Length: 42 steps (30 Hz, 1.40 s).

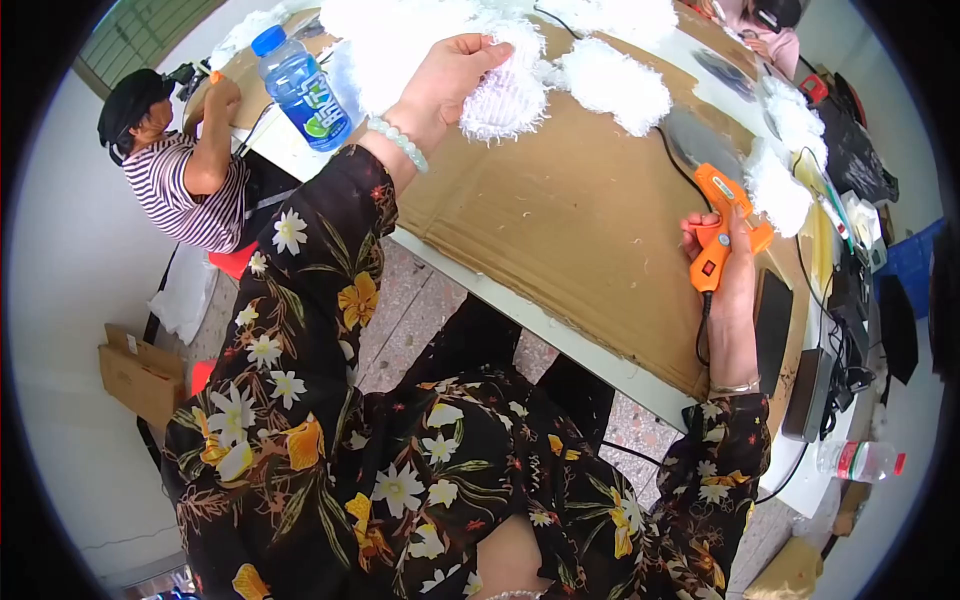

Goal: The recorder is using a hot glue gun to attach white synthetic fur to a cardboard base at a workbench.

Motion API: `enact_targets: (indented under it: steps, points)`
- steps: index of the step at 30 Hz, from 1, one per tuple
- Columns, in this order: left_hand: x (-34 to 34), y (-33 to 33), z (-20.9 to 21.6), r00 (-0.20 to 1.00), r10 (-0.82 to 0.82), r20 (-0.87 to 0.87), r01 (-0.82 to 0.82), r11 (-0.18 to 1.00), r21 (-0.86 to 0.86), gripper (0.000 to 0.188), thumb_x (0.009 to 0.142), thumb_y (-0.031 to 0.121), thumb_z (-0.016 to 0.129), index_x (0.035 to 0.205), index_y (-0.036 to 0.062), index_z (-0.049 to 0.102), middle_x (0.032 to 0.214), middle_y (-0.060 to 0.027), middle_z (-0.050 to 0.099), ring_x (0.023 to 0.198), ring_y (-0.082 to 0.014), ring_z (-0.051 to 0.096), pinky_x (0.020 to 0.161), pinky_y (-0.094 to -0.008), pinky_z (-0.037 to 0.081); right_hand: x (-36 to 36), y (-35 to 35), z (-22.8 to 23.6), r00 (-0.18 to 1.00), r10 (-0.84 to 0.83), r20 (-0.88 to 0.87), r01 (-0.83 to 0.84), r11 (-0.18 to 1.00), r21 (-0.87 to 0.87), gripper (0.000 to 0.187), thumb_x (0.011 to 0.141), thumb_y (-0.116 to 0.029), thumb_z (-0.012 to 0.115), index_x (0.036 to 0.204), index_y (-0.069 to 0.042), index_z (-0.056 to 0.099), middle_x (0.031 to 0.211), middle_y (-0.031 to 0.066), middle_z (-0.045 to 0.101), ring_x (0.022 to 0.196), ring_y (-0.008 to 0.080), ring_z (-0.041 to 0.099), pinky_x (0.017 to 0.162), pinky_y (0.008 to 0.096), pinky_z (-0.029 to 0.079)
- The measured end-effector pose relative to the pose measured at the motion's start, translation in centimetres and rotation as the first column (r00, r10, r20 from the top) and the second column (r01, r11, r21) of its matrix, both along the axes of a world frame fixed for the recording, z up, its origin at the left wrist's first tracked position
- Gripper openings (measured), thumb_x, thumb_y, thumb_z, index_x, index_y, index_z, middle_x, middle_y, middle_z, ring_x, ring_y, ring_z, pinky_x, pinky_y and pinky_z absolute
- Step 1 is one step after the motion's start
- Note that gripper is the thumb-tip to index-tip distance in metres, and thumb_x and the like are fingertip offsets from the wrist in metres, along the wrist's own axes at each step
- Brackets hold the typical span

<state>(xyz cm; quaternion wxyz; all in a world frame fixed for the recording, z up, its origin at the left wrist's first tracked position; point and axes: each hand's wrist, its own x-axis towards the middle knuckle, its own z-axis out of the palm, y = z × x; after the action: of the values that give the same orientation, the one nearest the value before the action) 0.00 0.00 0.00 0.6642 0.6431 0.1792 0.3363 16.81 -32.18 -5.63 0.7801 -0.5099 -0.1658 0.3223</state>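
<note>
My left hand, with a pale bead bracelet at the wrist, reaches to the far middle of the table. Its thumb and fingers are closed on the edge of a white fluffy fabric piece with frayed threads. On the right, my right hand grips an orange glue gun, whose black cord trails down beside the wrist. The gun is apart from the held piece. Another white fluffy piece lies just beyond the brown cardboard that covers the tabletop.
A blue-capped bottle stands left of my left forearm. More white fluff lies along the right side, near cords and a dark box. A red-capped clear bottle is at lower right. Two other people sit at the table, far left and far right.
</note>
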Motion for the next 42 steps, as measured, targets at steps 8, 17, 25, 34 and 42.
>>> enact_targets:
  steps: [8, 17, 25, 34, 42]
  points:
    - [1.8, -0.8, 2.7, 0.984, 0.035, 0.174, -0.037, 0.999, 0.004, 0.014, 0.082, 0.016, 0.065, 0.087, 0.0032, 0.061, 0.075, -0.0004, 0.06, 0.062, -0.006, 0.057, 0.052, -0.0206, 0.046, 0.1, -2.4, 1.8, 0.992, -0.117, 0.044, 0.12, 0.991, -0.057, 0.039, 0.091, -0.041, 0.048, 0.085, -0.003, 0.053, 0.086, 0.012, 0.06, 0.079, 0.0205, 0.06, 0.07, 0.0297, 0.051]
    - [2.5, -4.3, 8.3, 0.944, 0.041, 0.329, -0.085, 0.989, 0.12, 0.008, 0.084, 0.011, 0.062, 0.086, 0.0025, 0.062, 0.073, 0.0025, 0.059, 0.063, -0.0037, 0.052, 0.054, -0.0183, 0.041, 0.0, -3.8, 0.9, 0.992, -0.125, 0.024, 0.127, 0.988, -0.085, 0.037, 0.092, -0.039, 0.047, 0.087, -0.003, 0.054, 0.086, 0.0113, 0.061, 0.078, 0.0202, 0.061, 0.072, 0.0315, 0.049]
    - [7.2, -11.6, 5.7, 0.909, -0.077, 0.409, 0.092, 0.996, -0.018, 0.006, 0.085, 0.006, 0.06, 0.084, 0.0012, 0.062, 0.072, 0.0033, 0.057, 0.063, -0.0019, 0.048, 0.057, -0.0163, 0.038, -1.4, -3.2, 2.2, 0.98, -0.138, 0.141, 0.148, 0.987, -0.056, 0.028, 0.087, -0.027, 0.056, 0.1, -0.002, 0.055, 0.092, 0.0107, 0.062, 0.083, 0.0191, 0.062, 0.07, 0.0317, 0.051]
    - [7.3, -20.7, 3.7, 0.84, -0.106, 0.532, 0.125, 0.992, 0.0, 0.01, 0.085, 0.005, 0.058, 0.093, 0.0003, 0.062, 0.078, 0.001, 0.06, 0.07, -0.0045, 0.052, 0.062, -0.0179, 0.043, -1.9, -2.6, 3.0, 0.988, -0.087, 0.125, 0.079, 0.995, 0.068, 0.026, 0.083, -0.015, 0.061, 0.104, -0.001, 0.053, 0.096, 0.0117, 0.061, 0.085, 0.0206, 0.062, 0.075, 0.0325, 0.051]
    - [7.2, -20.5, 2.5, 0.721, 0.039, 0.692, -0.067, 0.998, 0.014, 0.013, 0.081, -0.001, 0.063, 0.092, -0.0034, 0.058, 0.081, -0.0022, 0.06, 0.073, -0.0055, 0.052, 0.067, -0.018, 0.041, -2.4, -3.0, 3.5, 0.971, -0.088, 0.224, 0.072, 0.994, 0.077, 0.025, 0.084, -0.015, 0.058, 0.104, 0.0, 0.054, 0.096, 0.0127, 0.061, 0.084, 0.0206, 0.062, 0.074, 0.0325, 0.051]
